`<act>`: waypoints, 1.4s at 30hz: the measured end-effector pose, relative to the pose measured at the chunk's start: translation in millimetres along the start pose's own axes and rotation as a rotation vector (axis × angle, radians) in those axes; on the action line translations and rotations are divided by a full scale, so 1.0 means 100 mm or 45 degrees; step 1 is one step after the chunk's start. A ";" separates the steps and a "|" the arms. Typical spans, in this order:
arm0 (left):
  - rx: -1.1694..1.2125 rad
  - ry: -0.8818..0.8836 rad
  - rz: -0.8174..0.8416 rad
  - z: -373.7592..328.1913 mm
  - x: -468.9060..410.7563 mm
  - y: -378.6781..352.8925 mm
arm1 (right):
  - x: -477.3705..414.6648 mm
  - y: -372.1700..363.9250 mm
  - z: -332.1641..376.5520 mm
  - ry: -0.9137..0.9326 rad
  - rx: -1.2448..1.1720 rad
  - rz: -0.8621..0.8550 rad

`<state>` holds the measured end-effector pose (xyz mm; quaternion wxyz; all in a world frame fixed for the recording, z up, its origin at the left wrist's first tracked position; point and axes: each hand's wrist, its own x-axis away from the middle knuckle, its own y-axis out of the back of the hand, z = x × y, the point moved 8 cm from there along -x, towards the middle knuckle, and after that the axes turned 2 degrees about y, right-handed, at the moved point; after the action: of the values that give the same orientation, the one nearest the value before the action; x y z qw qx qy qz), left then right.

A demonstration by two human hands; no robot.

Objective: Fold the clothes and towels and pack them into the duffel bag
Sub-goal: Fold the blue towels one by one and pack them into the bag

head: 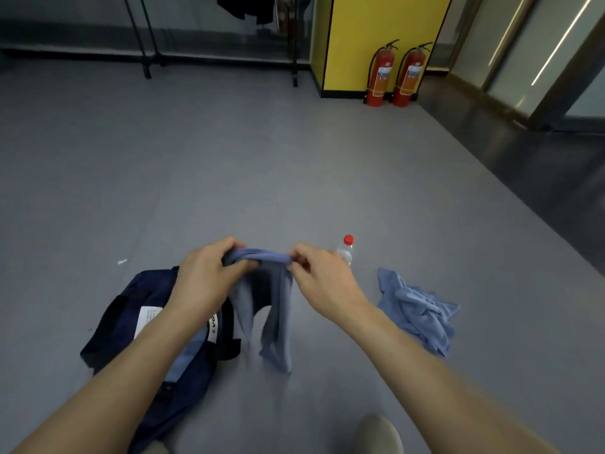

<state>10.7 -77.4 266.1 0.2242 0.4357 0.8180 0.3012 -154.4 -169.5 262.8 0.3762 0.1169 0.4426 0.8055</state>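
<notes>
We're pinching the towel's point(276, 309) top edge with curled fingers point(240, 265), left hand point(209, 273) and right hand point(322, 278) close together. It's hanging twisted by the bag's point(131, 322) right edge. Risk: the bunched edge slipping and the fold going crooked. The second towel point(420, 311) is lying further right.

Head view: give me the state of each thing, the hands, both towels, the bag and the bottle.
left hand, gripping the held towel's top edge
right hand, pinching the same edge
held towel, hanging bunched, not folded
other towel, crumpled on the floor
duffel bag, lying slumped on the floor
bottle, upright, red cap on
</notes>
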 end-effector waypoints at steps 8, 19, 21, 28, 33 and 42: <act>0.086 -0.179 0.043 -0.34 0.08 -0.10 | 0.00 -0.09 0.25 0.138 -0.190 0.087; 0.166 -0.107 0.093 -0.06 0.00 -0.05 | -0.01 0.06 -0.06 0.011 -0.286 0.016; 0.118 -0.172 0.125 -0.17 0.04 -0.12 | 0.01 0.00 0.05 0.069 -0.252 0.075; -0.039 -0.175 0.135 -0.05 -0.01 -0.09 | -0.03 0.13 0.05 0.178 0.066 0.082; -0.202 0.025 0.161 0.50 -0.17 -0.03 | -0.02 0.23 -0.48 -0.056 -0.001 0.190; -0.386 0.178 0.020 1.01 -0.51 -0.04 | -0.22 0.25 -1.04 -0.154 -0.073 0.117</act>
<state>98.2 -92.0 196.5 0.2275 0.3812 0.7734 0.4525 -206.2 -258.8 225.7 0.3679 0.1747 0.3902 0.8257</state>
